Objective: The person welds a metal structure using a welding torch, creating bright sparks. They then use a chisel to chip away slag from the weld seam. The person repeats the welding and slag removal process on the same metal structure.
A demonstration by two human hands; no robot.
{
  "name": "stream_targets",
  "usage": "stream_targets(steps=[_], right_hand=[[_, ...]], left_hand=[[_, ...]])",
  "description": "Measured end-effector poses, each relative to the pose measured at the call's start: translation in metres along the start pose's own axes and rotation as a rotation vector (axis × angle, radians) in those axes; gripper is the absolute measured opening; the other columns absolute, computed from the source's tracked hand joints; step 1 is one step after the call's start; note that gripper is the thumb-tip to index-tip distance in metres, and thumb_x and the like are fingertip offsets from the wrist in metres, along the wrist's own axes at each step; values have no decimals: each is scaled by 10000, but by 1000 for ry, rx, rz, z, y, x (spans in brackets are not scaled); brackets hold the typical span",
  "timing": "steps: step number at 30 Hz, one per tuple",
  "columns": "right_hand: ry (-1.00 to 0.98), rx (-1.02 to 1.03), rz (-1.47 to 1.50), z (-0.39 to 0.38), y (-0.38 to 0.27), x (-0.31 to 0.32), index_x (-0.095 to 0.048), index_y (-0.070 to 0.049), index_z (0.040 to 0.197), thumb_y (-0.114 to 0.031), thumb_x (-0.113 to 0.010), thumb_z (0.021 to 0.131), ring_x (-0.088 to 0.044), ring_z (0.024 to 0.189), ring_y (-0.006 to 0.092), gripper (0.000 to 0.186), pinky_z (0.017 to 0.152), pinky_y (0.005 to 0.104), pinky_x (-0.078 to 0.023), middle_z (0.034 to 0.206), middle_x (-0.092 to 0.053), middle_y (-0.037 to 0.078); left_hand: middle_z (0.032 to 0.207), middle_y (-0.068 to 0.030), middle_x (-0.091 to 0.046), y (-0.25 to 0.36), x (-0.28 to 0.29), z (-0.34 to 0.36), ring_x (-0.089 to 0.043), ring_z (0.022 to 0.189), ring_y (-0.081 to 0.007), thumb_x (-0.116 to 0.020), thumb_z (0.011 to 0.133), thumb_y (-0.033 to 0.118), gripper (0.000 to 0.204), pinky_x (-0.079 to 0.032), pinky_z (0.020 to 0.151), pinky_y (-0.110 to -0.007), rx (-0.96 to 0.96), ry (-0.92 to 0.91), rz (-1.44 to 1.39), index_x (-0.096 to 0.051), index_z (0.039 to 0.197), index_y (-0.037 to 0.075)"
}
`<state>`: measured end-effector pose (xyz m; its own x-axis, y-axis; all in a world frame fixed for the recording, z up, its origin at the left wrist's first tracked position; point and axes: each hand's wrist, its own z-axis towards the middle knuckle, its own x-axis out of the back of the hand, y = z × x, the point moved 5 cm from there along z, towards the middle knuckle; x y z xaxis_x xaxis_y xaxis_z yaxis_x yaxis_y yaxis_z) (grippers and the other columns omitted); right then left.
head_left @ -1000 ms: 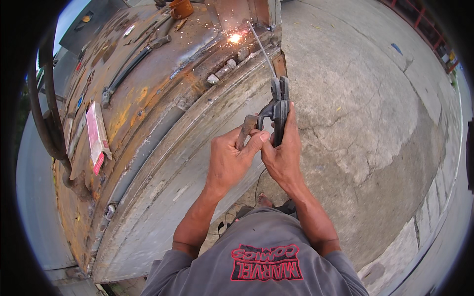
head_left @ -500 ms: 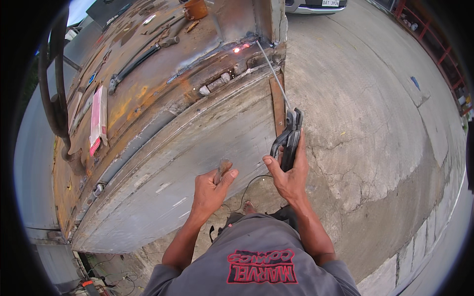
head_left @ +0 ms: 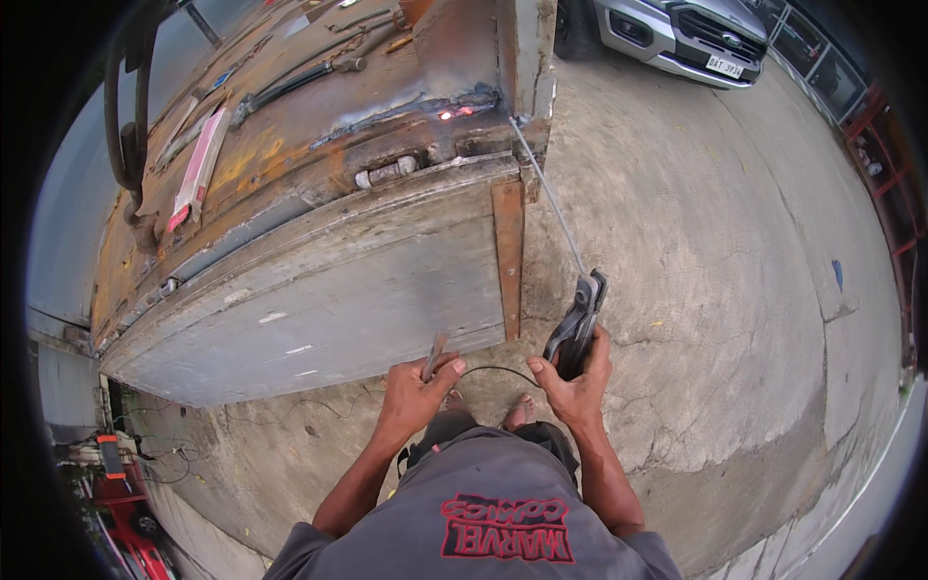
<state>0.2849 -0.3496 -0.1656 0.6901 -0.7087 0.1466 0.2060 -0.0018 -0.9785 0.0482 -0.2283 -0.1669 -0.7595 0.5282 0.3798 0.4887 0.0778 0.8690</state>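
My right hand (head_left: 578,385) is closed around a black electrode holder (head_left: 578,329), whose jaws clamp a long grey welding rod (head_left: 549,198). The rod slants up and away, its far tip beside the lower end of the upright post (head_left: 528,72). Left of that tip, a small spot of weld (head_left: 448,115) glows red-orange along the seam on the rusty truck bed (head_left: 271,164). My left hand (head_left: 414,396) is closed on a short brown strip (head_left: 435,354); only its upper end shows, so its kind is unclear. Both hands are in front of the grey side panel (head_left: 338,290).
On the bed lie a hammer (head_left: 333,68) and a pink-and-white carton (head_left: 200,169). A hinge (head_left: 387,172) sits along its edge. Bent dark pipes (head_left: 126,135) rise at left. A silver vehicle (head_left: 667,34) stands on the concrete (head_left: 677,242) at the far right. A cable (head_left: 498,368) runs behind my hands.
My view has shifted, showing more of the vehicle and ground. The electrode holder and rod have drawn back, the tip farther from the glowing weld. The glow is smaller. Both hands keep their grips.
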Motion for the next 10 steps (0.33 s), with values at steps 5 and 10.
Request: stream_targets(steps=[5,10], right_hand=[[-75,-18,-3,10,12,8,-533,52,1330,-331,-1023,727,-588,717,116,866,652,291,-518,832,-649,36],[-290,11,-120,10,10,-5,-528,42,1368,-414,-1012,734,-619,698,158,918,644,303,-526,833,-668,49]], left_hand=[[910,-114,-815,-2,-6,-5,-694,837,-135,-799,997,404,475,-542,797,-314,138,-4,30,-815,1165,-40],[840,-78,-785,-36,-19,-4,-630,766,-85,-806,993,399,440,-505,696,-284,93,1,-73,-836,1097,-27]])
